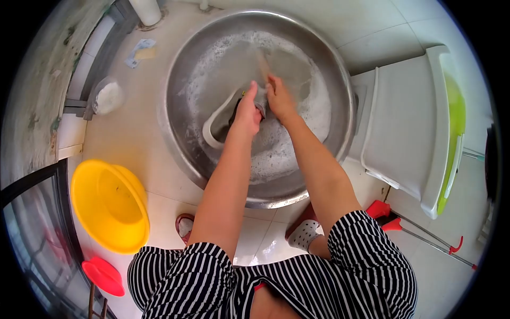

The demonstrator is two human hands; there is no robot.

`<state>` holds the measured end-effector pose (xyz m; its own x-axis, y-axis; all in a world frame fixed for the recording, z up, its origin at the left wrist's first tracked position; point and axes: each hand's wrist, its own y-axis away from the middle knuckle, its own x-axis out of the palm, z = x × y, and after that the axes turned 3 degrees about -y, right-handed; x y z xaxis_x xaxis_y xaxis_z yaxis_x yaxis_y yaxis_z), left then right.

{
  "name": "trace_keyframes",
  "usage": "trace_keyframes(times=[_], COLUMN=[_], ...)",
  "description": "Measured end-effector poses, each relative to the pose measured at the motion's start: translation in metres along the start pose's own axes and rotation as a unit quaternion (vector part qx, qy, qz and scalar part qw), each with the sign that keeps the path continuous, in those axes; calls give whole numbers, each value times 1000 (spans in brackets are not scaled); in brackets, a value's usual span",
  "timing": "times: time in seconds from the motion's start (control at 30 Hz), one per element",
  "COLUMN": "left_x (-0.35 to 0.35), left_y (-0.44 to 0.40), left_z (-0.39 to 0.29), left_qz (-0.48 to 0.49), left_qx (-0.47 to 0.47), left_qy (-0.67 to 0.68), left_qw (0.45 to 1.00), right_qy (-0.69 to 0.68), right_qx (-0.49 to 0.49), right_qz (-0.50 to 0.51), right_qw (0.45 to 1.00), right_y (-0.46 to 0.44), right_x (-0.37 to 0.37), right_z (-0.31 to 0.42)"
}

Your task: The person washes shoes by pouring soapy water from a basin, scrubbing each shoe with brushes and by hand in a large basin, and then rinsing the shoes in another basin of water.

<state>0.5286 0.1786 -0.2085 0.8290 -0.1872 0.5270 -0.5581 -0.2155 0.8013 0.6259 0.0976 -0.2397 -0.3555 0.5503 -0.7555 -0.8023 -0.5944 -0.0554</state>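
A large round metal basin [172, 133] holds cloudy, sudsy water. Over its middle, a shoe with a white sole [212, 123] and a dark upper is gripped by my left hand [247, 112], the fingers wrapped round it. Close beside it, my right hand [280, 99] is closed round a brush with a wooden-coloured handle [262, 63], which is blurred by motion. The brush's bristles cannot be made out. Part of the shoe is hidden behind my left hand.
Left of the basin are a yellow tub [85, 204], a small red basin [103, 275], a bag of white powder [108, 98] and a packet [141, 53]. A white and green container [406, 127] stands at the right, above a red-ended metal rack [425, 231].
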Motion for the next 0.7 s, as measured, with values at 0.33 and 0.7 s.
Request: trace_keyframes(times=[0.33, 0.7], left_x=[-15, -20], left_y=[-21, 8], left_z=[9, 17], left_qz=[34, -18], left_qx=[39, 35], left_qy=[184, 209], left_qw=[982, 977], right_qy=[78, 111], right_qx=[54, 59], right_qz=[126, -5], right_qw=[987, 992], right_y=[98, -2], right_x=[-42, -6], right_z=[93, -1])
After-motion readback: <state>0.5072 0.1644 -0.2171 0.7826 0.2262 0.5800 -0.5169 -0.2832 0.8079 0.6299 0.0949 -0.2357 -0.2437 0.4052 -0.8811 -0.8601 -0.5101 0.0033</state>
